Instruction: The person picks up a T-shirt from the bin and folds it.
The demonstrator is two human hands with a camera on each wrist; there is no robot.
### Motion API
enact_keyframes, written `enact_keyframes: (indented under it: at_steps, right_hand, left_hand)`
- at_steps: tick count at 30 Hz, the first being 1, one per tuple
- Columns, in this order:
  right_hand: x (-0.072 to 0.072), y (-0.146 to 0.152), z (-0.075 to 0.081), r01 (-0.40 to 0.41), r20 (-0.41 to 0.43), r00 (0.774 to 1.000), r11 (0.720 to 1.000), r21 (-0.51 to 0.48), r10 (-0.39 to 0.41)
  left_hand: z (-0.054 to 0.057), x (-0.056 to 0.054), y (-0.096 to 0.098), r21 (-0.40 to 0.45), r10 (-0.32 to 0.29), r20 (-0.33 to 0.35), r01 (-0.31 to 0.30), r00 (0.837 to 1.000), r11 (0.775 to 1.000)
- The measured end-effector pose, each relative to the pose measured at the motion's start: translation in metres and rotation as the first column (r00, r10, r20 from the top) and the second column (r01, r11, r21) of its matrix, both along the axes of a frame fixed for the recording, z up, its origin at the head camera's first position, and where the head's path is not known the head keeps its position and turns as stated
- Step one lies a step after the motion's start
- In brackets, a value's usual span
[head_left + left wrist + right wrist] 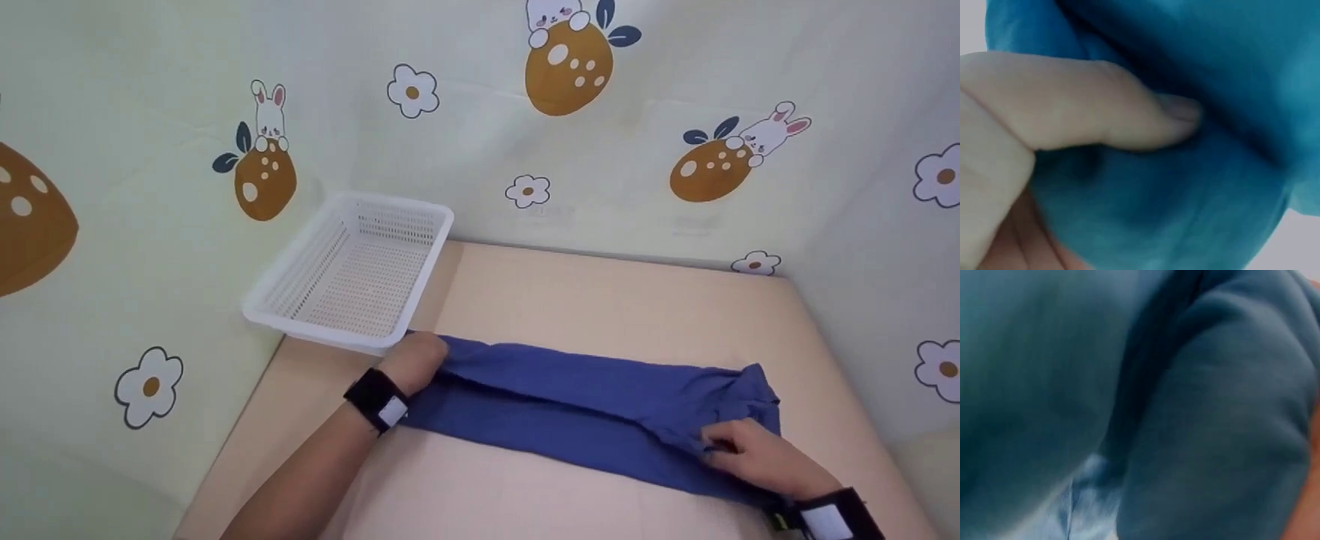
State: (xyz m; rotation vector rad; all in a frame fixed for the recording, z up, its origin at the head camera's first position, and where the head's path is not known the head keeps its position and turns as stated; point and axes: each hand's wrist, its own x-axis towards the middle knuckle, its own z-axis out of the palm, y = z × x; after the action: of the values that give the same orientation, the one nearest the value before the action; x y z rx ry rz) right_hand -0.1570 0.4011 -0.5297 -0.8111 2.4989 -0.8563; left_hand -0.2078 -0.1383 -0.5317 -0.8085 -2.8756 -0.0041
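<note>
A blue piece of cloth (600,382), perhaps a garment, lies in a long folded strip across the table, with a dark crease along its length. At its left end, my left hand (415,362) grips the fabric. The left wrist view shows the thumb (1129,107) on top of the cloth (1185,197) and fingers partly hidden beneath. Toward the bunched right end, my right hand (761,456) pinches the upper layer's edge. Blurred cloth (1219,416) fills most of the right wrist view, hiding those fingertips.
A white plastic basket (427,281) with perforated walls stands at the table's back left, close to my left hand; nothing lies inside it. The pale table (600,300) meets walls covered with a printed sheet (465,142) of rabbits and flowers.
</note>
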Motion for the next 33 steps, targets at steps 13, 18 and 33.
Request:
enact_keyframes:
  at_steps: [13, 18, 33]
  right_hand:
    - [0.001, -0.008, 0.002, 0.050, 0.156, 0.986, 0.998, 0.031, -0.054]
    - [-0.016, -0.009, 0.001, 0.323, -0.248, 0.926, 0.937, 0.132, -0.284]
    - [-0.023, 0.022, -0.005, 0.435, -0.185, 0.895, 0.702, 0.564, -0.406]
  left_hand:
    - [0.005, 0.010, 0.005, -0.043, 0.091, 0.317, -0.082, 0.944, 0.996]
    - [0.014, 0.008, 0.021, -0.001, 0.063, 0.309, -0.066, 0.949, 0.998]
    - [-0.009, -0.009, 0.035, 0.090, 0.095, 0.417, -0.145, 0.904, 0.985]
